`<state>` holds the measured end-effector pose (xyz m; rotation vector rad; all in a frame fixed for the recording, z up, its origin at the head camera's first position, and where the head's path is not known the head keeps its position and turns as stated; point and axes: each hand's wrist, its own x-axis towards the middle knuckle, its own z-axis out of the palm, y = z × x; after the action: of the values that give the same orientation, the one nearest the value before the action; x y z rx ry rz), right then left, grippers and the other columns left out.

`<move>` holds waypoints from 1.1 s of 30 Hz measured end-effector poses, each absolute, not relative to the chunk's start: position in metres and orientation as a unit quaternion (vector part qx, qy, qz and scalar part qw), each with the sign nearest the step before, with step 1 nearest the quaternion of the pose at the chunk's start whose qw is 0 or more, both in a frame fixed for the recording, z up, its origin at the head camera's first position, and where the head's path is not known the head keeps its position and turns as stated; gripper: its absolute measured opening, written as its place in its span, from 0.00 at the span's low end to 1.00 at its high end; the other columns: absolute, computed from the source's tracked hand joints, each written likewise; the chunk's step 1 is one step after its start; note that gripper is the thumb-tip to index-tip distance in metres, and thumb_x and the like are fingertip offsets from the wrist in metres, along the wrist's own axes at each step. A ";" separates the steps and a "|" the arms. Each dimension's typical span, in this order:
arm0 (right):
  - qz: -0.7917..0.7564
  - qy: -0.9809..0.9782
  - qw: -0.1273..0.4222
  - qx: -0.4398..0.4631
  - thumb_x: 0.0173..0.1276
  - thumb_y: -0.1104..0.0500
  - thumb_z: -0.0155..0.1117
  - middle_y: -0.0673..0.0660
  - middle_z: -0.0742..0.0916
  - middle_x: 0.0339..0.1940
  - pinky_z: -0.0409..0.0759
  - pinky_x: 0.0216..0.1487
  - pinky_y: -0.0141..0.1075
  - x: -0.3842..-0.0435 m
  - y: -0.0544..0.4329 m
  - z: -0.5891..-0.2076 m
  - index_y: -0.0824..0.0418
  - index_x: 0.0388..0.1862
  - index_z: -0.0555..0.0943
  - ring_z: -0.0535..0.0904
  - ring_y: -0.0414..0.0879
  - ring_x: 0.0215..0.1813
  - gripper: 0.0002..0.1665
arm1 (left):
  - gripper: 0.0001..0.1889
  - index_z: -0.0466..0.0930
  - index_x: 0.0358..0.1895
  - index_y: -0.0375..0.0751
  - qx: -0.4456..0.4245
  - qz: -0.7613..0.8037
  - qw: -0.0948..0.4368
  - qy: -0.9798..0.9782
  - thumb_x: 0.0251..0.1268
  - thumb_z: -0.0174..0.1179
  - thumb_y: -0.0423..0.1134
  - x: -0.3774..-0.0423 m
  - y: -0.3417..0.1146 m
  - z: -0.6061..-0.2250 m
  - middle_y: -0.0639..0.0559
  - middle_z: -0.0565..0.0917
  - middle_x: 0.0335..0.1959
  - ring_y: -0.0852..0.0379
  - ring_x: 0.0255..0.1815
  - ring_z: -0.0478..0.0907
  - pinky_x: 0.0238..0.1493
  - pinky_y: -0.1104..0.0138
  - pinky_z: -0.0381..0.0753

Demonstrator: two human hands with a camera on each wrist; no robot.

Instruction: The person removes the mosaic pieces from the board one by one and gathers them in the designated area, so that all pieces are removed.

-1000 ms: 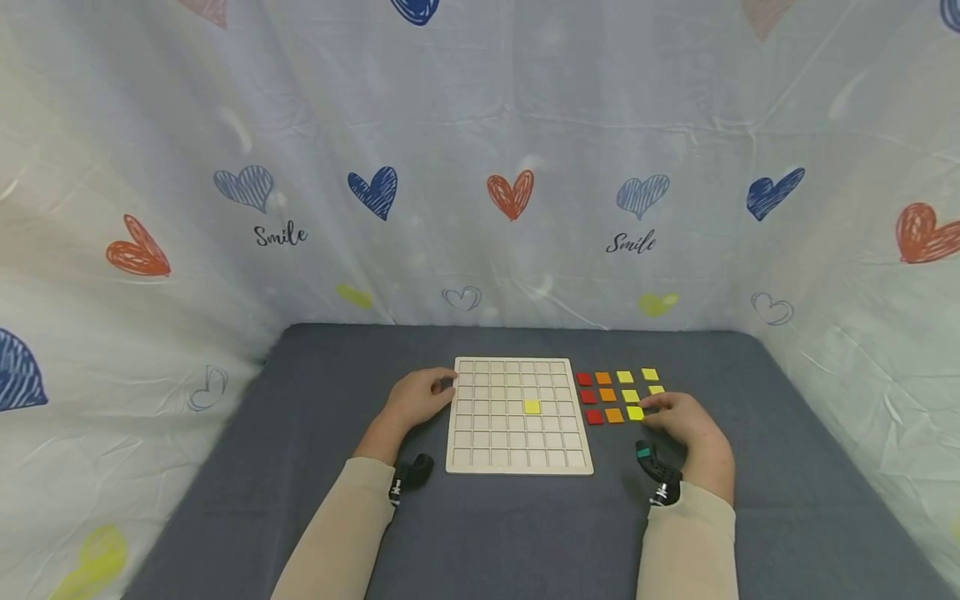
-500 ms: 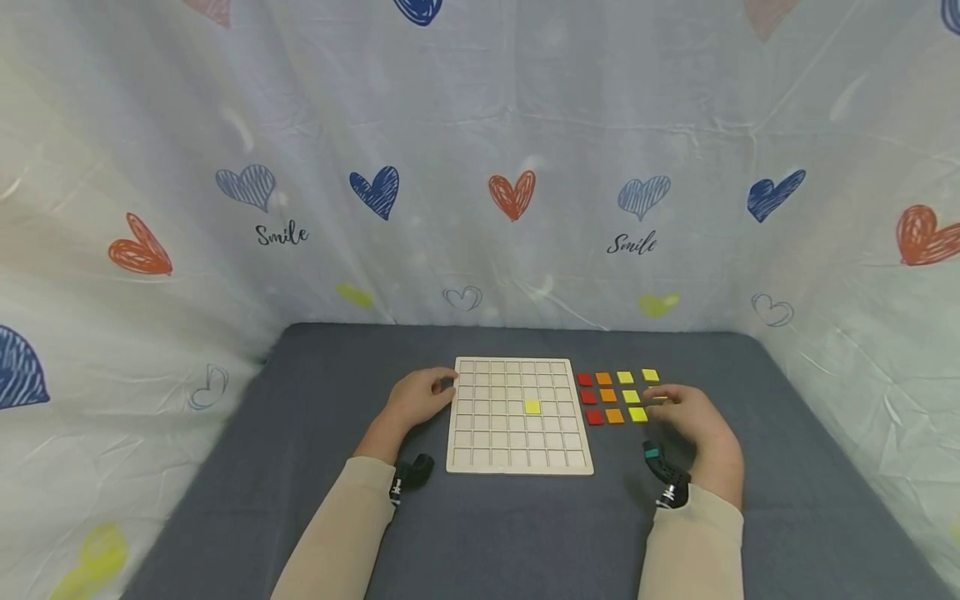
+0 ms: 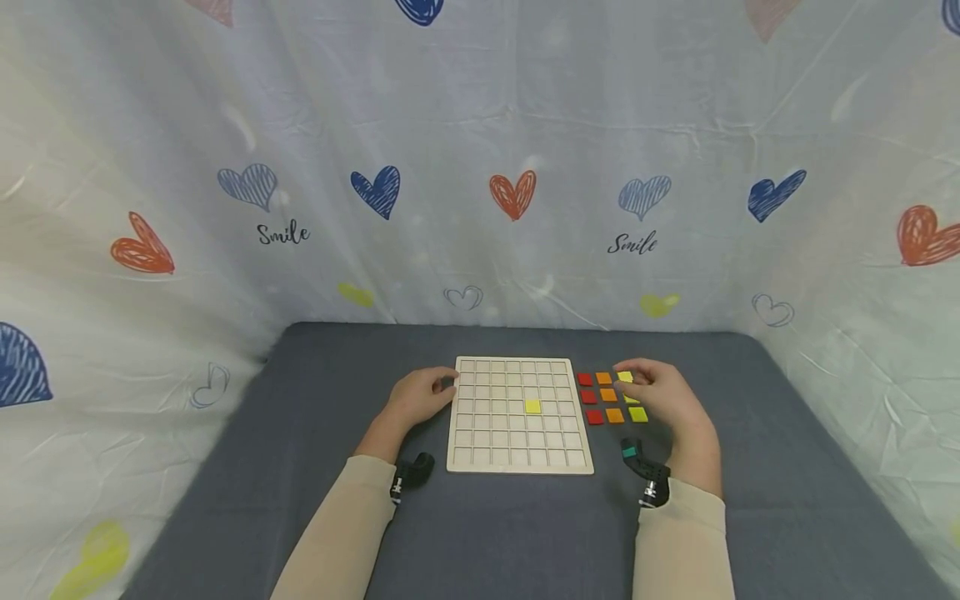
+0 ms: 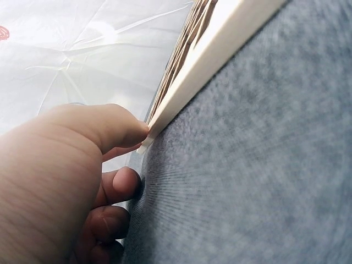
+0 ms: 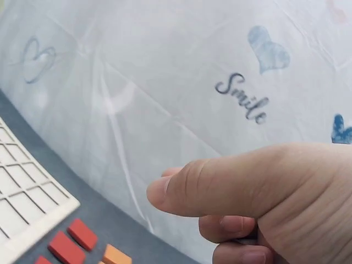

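The pale wooden grid board [image 3: 491, 437] lies flat, with one yellow tile [image 3: 532, 407] in a square. My left hand [image 3: 420, 397] touches the board's left edge with thumb and index fingertips; in the left wrist view the thumb [image 4: 124, 129] meets the board's side [image 4: 198, 74], other fingers loosely bent. My right hand [image 3: 667, 396] is over the yellow column at the right, thumb and index tips apart around the far yellow tile [image 3: 625, 377]. Part of the middle yellow tile shows beneath it; the near yellow tile [image 3: 638, 414] is uncovered. The hand covers where the fourth column lies.
Beside the board's right edge stand a column of red tiles [image 3: 588, 397] and a column of orange tiles [image 3: 608, 395]. A grey cloth [image 3: 510, 533] covers the table. Behind and at both sides hangs a white curtain [image 3: 450, 108] printed with hearts.
My right hand has moved away from the near right tiles, first slightly right, then left and toward the back. The near yellow tile shifted slightly right. My left hand stays at the board.
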<state>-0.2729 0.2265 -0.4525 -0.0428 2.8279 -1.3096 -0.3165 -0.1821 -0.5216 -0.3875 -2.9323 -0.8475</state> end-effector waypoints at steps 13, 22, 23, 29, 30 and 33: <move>-0.455 0.885 0.034 -0.086 0.71 0.61 0.69 0.49 0.63 0.20 0.70 0.32 0.40 -0.283 0.182 -0.455 0.67 0.62 0.82 0.59 0.45 0.24 0.22 | 0.18 0.84 0.63 0.51 -0.122 -0.293 0.032 -0.948 0.74 0.62 0.46 -0.315 -0.181 -0.521 0.55 0.73 0.19 0.57 0.18 0.63 0.24 0.62 0.62; -0.432 0.892 0.062 -0.115 0.70 0.61 0.70 0.49 0.63 0.20 0.62 0.27 0.39 -0.289 0.155 -0.465 0.64 0.55 0.85 0.54 0.44 0.21 0.16 | 0.18 0.84 0.64 0.52 -0.119 -0.291 0.028 -0.949 0.74 0.62 0.46 -0.316 -0.181 -0.521 0.55 0.74 0.19 0.57 0.18 0.63 0.24 0.62 0.62; -0.429 0.893 0.067 -0.115 0.70 0.60 0.71 0.49 0.63 0.20 0.61 0.26 0.39 -0.289 0.152 -0.467 0.64 0.54 0.85 0.53 0.44 0.21 0.16 | 0.18 0.84 0.64 0.52 -0.118 -0.291 0.027 -0.949 0.74 0.62 0.46 -0.316 -0.181 -0.521 0.55 0.74 0.19 0.57 0.18 0.63 0.24 0.62 0.62; -0.386 0.909 0.106 -0.113 0.69 0.59 0.71 0.50 0.69 0.22 0.64 0.28 0.40 -0.291 0.135 -0.474 0.61 0.53 0.87 0.60 0.44 0.23 0.15 | 0.19 0.84 0.64 0.52 -0.120 -0.284 0.027 -0.951 0.74 0.62 0.47 -0.315 -0.181 -0.519 0.56 0.74 0.19 0.57 0.18 0.64 0.24 0.63 0.62; -0.377 0.913 0.112 -0.110 0.69 0.59 0.71 0.50 0.72 0.23 0.66 0.30 0.40 -0.291 0.132 -0.476 0.61 0.53 0.87 0.63 0.45 0.25 0.15 | 0.19 0.84 0.64 0.51 -0.121 -0.284 0.027 -0.951 0.74 0.62 0.47 -0.315 -0.181 -0.519 0.56 0.73 0.19 0.57 0.18 0.64 0.24 0.63 0.62; -0.351 0.924 0.112 -0.103 0.67 0.60 0.71 0.52 0.83 0.35 0.73 0.37 0.42 -0.292 0.126 -0.482 0.61 0.51 0.88 0.72 0.46 0.34 0.14 | 0.18 0.84 0.64 0.51 -0.127 -0.283 0.027 -0.950 0.74 0.62 0.46 -0.315 -0.181 -0.519 0.56 0.73 0.18 0.57 0.17 0.64 0.24 0.63 0.62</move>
<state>-0.2916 0.1262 -0.4819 -0.3019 2.7114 -1.0313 -0.3149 -0.1810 -0.5187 -0.3911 -2.9357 -0.8734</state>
